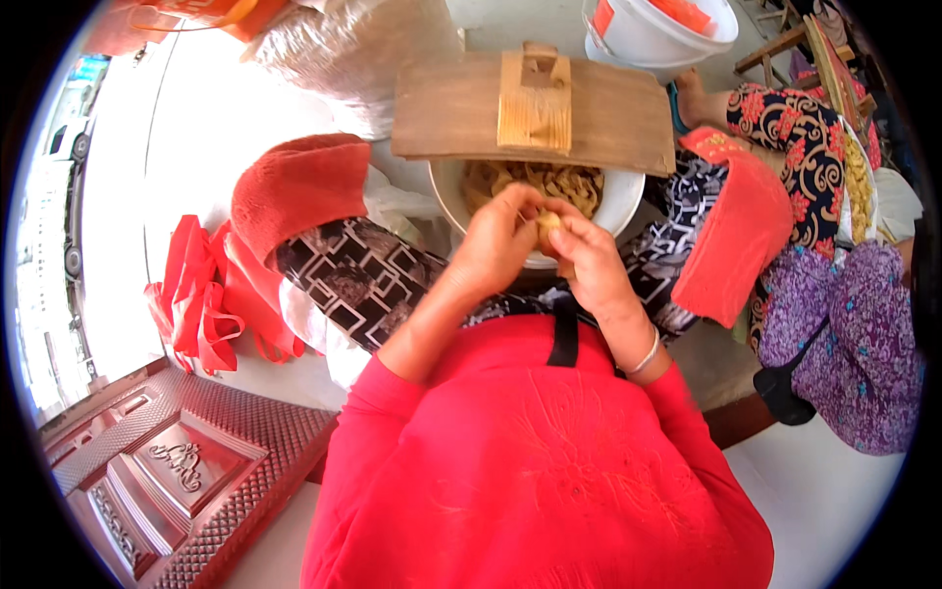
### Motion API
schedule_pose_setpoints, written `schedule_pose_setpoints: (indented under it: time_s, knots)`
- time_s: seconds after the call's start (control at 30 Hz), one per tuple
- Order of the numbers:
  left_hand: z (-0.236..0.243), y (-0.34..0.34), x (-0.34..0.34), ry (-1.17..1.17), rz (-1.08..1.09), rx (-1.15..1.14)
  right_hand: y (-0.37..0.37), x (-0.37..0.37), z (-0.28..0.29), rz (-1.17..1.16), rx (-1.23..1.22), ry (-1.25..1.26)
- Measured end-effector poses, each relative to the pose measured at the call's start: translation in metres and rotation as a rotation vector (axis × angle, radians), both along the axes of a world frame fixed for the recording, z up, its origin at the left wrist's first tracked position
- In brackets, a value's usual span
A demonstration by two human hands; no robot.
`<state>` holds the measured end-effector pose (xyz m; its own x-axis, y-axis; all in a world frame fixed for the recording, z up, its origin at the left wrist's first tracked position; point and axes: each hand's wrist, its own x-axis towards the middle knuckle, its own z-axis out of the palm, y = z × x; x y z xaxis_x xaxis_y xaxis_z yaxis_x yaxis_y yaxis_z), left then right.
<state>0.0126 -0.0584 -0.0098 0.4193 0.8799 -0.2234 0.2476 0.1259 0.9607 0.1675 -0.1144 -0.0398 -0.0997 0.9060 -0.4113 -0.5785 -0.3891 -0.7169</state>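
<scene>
My left hand [496, 240] and my right hand [594, 260] meet over a white basin [622, 196], their fingers closed around a small pale-yellow piece [549, 228] that I cannot identify. Brownish-yellow pieces [579, 187] lie inside the basin, partly hidden by my hands. A wooden board [442, 118], with a lighter block [535, 118] fixed on it, spans the far side of the basin. Red pads [299, 187] cover my knees, one on each side.
Red bags [196, 285] lie left, near a carved metal panel [182, 461]. A white bucket [628, 44] and a clear plastic sack [334, 64] stand beyond the board. At right are another person's patterned legs [814, 167], purple cloth [854, 344] and a container of yellow pieces [859, 187].
</scene>
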Motion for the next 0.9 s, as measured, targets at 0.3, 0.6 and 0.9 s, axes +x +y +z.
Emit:
schedule_pose_setpoints:
  time_s: [0.3,0.6,0.9]
  knots:
    - [0.007,-0.004,-0.013,0.178,-0.04,0.358,0.003,-0.003,0.008,0.061,0.09,-0.069]
    - [0.001,0.005,-0.013,-0.045,0.01,0.152,0.008,0.01,0.027,0.01,0.061,-0.197]
    - [-0.002,0.009,-0.035,-0.347,-0.043,-0.237,0.019,0.064,0.036,0.038,0.205,-0.43]
